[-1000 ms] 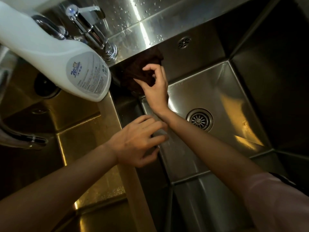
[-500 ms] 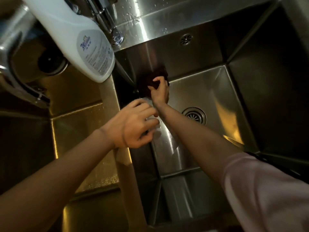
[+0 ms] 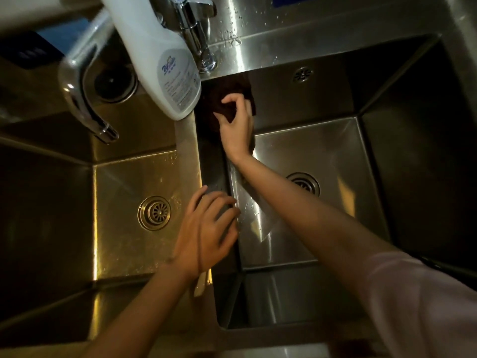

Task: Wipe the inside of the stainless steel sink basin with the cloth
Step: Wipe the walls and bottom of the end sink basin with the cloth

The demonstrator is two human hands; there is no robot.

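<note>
Right hand [image 3: 236, 130] gripping dark brown crumpled cloth [image 3: 227, 95] against far-left corner of stainless steel sink basin [image 3: 335, 161]; left hand [image 3: 206, 233] relaxed, nearer.

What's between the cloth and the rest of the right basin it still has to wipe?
Nothing visible. The right hand grips the dark cloth against the basin's back-left corner wall. The floor around the drain holds no loose items. The left hand rests on the divider, outside the wiping path.
</note>
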